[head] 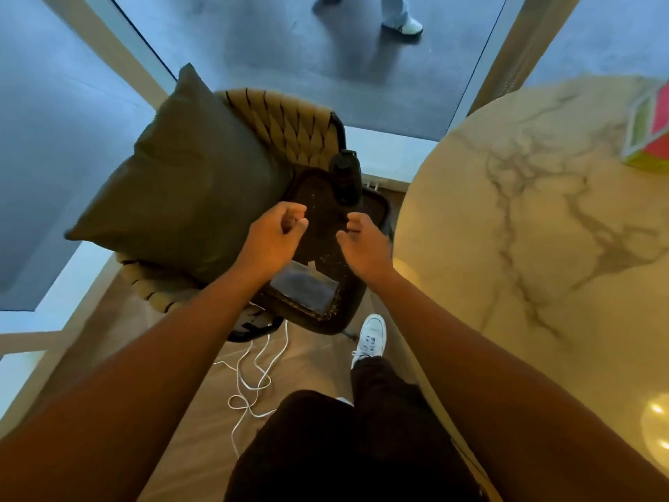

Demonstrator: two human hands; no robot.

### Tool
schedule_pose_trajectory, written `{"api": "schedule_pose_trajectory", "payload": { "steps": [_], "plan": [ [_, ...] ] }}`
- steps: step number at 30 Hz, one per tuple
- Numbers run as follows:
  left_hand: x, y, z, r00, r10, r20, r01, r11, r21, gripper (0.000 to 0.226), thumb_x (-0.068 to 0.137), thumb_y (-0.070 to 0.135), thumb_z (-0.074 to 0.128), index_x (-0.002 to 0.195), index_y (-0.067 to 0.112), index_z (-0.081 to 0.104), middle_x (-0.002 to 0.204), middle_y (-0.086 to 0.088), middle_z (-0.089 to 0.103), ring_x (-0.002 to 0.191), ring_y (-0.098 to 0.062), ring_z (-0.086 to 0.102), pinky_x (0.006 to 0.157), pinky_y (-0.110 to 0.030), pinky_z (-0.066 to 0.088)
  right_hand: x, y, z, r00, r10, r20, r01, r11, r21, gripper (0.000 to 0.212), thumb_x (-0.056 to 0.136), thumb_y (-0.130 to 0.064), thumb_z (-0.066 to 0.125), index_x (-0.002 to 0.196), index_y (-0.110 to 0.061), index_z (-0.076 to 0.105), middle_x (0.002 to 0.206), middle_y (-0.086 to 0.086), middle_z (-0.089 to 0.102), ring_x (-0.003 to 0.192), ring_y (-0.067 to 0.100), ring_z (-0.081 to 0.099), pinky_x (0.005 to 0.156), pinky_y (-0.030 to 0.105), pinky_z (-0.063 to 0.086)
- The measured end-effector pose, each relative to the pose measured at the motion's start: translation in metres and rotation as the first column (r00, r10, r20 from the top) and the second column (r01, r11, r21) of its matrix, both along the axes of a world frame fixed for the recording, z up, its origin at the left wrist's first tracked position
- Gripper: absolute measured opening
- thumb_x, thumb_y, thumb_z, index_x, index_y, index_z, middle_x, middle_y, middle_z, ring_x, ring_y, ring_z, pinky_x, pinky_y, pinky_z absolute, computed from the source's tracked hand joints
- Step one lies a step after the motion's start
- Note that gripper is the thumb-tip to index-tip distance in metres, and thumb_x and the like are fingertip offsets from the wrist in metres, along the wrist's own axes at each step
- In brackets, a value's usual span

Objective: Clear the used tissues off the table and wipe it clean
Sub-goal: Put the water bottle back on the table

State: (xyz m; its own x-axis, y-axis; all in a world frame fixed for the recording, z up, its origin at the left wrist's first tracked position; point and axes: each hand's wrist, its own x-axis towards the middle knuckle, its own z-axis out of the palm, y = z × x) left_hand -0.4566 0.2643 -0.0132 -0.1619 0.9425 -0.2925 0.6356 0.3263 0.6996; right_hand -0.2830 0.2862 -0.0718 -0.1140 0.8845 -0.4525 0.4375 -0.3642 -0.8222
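The round marble table (535,219) fills the right side of the head view. No tissue shows on the part of it in view. My left hand (275,237) hovers over the dark seat of a woven chair (289,125), fingers loosely curled, holding nothing. My right hand (365,244) hangs beside it over the same seat, left of the table's edge, fingers also loosely curled and empty. Both arms reach forward from the bottom of the frame.
On the chair lie a dark grey cushion (188,175), a black bottle (345,175) and a phone (304,288). A white cable (253,375) trails on the wooden floor. A pink and green box (651,128) stands at the table's far right. Another person's legs (402,16) stand beyond the glass.
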Motion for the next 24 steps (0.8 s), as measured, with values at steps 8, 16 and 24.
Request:
{"api": "schedule_pose_trajectory", "payload": {
  "steps": [8,16,24],
  "plan": [
    [-0.006,0.074,-0.047,0.998,-0.050,0.046,0.054,0.995,-0.088,0.033,0.101,0.026,0.059,0.134,0.019,0.058,0.127,0.004,0.061,0.117,-0.007,0.056,0.084,-0.007,0.040,-0.017,0.065,-0.059,0.981,-0.195,-0.008,0.190,0.965,-0.183,0.055,0.100,-0.022,0.060,0.150,-0.016,0.038,0.127,0.000,0.058,0.086,0.001,0.056,0.060,0.012,0.039],
    [-0.012,0.146,-0.142,0.984,-0.117,0.132,0.137,0.978,-0.156,0.055,0.092,0.026,0.071,0.142,0.024,0.046,0.136,0.007,0.053,0.121,-0.007,0.052,0.100,-0.026,0.045,-0.047,0.110,-0.149,0.873,-0.484,0.057,0.481,0.837,-0.262,0.055,0.083,-0.018,0.076,0.130,-0.026,0.048,0.116,-0.003,0.060,0.100,0.013,0.060,0.069,0.023,0.045],
    [-0.031,0.194,-0.218,0.879,-0.405,0.251,0.428,0.903,-0.042,0.086,0.069,0.036,0.087,0.142,0.032,0.043,0.142,0.007,0.049,0.131,-0.007,0.050,0.107,-0.038,0.049,-0.071,0.137,-0.232,0.858,-0.486,0.167,0.487,0.873,0.043,0.040,0.082,-0.034,0.067,0.120,-0.025,0.058,0.123,0.001,0.061,0.097,0.010,0.062,0.078,0.028,0.056]
  ]
}}
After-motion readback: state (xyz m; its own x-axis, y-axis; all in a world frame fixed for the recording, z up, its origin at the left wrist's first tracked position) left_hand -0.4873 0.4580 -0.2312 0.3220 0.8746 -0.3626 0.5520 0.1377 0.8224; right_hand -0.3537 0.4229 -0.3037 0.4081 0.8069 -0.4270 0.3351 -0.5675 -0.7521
